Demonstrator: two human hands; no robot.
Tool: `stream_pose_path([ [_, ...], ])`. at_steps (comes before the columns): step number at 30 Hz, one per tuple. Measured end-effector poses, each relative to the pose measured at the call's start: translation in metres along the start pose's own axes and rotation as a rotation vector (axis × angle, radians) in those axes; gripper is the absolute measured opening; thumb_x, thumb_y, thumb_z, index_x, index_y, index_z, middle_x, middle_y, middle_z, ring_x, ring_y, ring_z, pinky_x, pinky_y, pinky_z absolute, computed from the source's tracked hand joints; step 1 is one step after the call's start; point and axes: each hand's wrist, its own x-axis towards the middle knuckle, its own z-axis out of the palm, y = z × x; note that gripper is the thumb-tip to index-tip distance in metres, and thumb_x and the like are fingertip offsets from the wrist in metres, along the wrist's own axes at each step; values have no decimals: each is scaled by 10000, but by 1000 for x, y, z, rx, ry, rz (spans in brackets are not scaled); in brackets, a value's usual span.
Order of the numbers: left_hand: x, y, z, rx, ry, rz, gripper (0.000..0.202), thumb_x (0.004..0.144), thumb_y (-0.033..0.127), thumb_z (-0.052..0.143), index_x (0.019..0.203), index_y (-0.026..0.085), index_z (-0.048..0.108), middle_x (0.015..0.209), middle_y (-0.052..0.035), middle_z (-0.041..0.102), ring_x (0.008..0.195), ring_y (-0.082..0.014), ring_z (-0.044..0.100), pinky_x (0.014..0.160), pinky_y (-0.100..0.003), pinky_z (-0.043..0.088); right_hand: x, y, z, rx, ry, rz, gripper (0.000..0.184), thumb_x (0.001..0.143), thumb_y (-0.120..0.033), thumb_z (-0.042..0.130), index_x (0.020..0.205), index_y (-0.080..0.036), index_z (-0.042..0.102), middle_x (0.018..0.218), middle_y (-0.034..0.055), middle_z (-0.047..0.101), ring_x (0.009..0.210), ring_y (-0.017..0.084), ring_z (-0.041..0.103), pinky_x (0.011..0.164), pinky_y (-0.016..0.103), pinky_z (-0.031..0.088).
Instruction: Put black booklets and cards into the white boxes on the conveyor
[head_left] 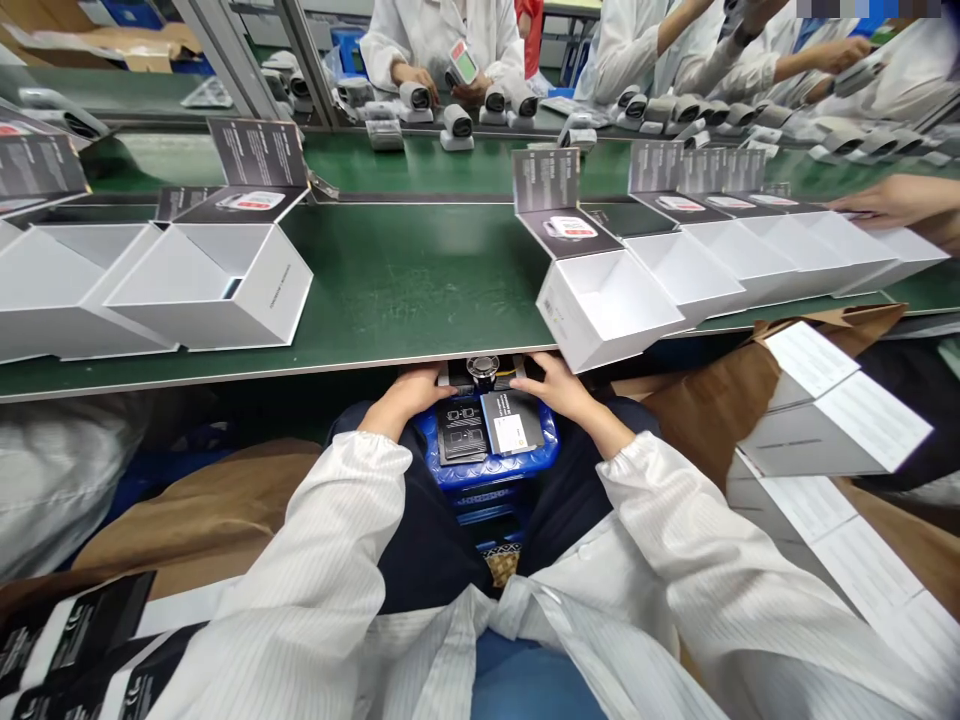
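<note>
My left hand [415,393] and my right hand [561,385] reach down between my knees, just under the table's front edge. Their thumbs point inward, toward a dark item with grey ends [448,374] and a round metal disc [482,368] at its middle. Both hands look closed at its two sides, but the fingers are partly hidden, and its kind is unclear. Closer to me, a black printed leaflet [461,432] and a grey-black booklet with a white patch [513,422] lie side by side on a blue plastic stool [450,472].
Open white boxes [607,305] line the green table [397,270] at right, and more boxes [210,285] stand at left. A co-worker's hand [896,200] touches the far-right boxes. Brown bags [690,400] flank my legs; grey-white cartons [817,400] lie at right.
</note>
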Motion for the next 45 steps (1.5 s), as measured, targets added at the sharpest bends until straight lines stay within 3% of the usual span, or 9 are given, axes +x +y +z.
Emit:
stream_pose_path([
  [5,-59,30,36,195,227,-6,325,958,267,405,1159,130,621,1222,-182,632,1226,-326,542,1079,-490,412,-62,-16,-2,-369,-91,-202,289,946,-313,636,1207,-195,668,1249,131,664,1210,301,580,1099,533,401],
  [11,-95,47,94,394,-10,78,548,866,12,417,1395,135,495,1524,-173,425,1417,-362,379,1061,-516,455,-79,-40,23,-721,-343,-405,208,952,-126,578,1133,-96,675,1175,158,684,1107,272,622,1095,463,392],
  [16,-93,45,85,422,28,101,485,900,31,412,1335,170,575,1407,-154,558,1354,-354,463,1015,-492,497,-72,-50,26,-777,-398,-370,203,969,-79,501,898,-112,688,837,91,690,820,213,640,942,369,451],
  [20,-108,43,69,429,130,128,523,876,5,423,1332,210,576,1278,-135,615,1200,-267,568,971,-406,526,-66,-54,16,-685,-418,-257,184,969,-192,588,835,-135,701,851,85,697,824,215,647,791,318,472],
  [29,-162,89,49,2,540,544,297,956,103,402,1139,231,597,964,-67,669,886,-186,646,797,-345,585,-113,-122,-10,-266,-258,-259,263,1010,-181,480,1229,-228,616,1100,56,730,957,196,707,848,302,562],
  [34,-166,118,28,-138,901,544,232,940,196,557,1163,247,520,1116,-82,648,1039,-206,660,872,-378,598,-104,-144,-61,-280,70,-459,393,990,-113,423,1333,-257,551,1130,66,713,1027,207,685,891,349,580],
  [37,-159,117,16,-125,922,515,287,941,201,549,1221,243,506,1178,-108,636,1111,-233,643,915,-423,592,-61,-137,-104,-364,387,-479,406,1005,-128,418,1353,-289,551,1238,69,671,1180,223,616,1034,411,503],
  [42,-146,110,6,0,860,589,365,943,192,508,1296,287,515,1181,-100,648,1108,-249,646,908,-452,597,-1,-77,-161,-653,80,-409,368,1009,-330,513,1373,-287,549,1390,82,581,1324,295,495,1133,597,308],
  [45,-126,122,1,94,917,629,500,927,182,513,1405,313,447,1224,-118,633,1168,-278,611,947,-502,570,10,-16,-216,-664,322,-251,437,1027,-406,424,1415,-226,510,1406,124,561,1326,283,489,1147,547,303],
])
